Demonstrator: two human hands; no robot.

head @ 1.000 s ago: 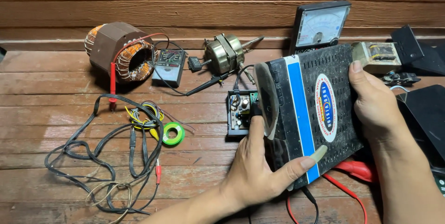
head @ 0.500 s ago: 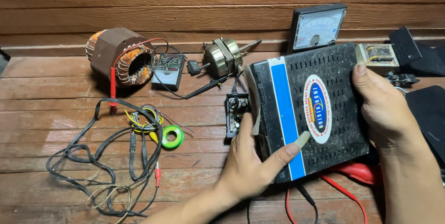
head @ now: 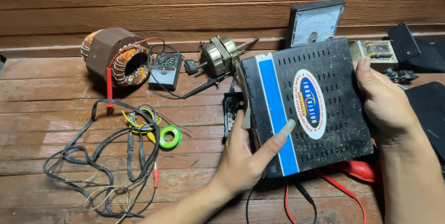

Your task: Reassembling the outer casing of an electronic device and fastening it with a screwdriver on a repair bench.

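A black vented metal box (head: 324, 89) with a blue stripe and an oval sticker is held flat above the wooden floor between both hands. My left hand (head: 248, 157) grips its near left edge, thumb lying across the blue stripe. My right hand (head: 387, 103) holds its right edge, fingers curled over the top. A small black circuit part (head: 230, 108) lies just left of the box, partly hidden by it.
A wound stator coil (head: 116, 57), a small black tester (head: 165, 69), a brass fan motor (head: 220, 56) and an analog meter (head: 315, 22) stand along the wooden wall. Tangled black cables (head: 99, 159), green tape roll (head: 170, 137) lie left. Red probe leads (head: 345, 189) run under the box.
The box has been turned from tilted on its edge to lying nearly flat, its top face toward me. Both hands kept their grip and shifted with it.
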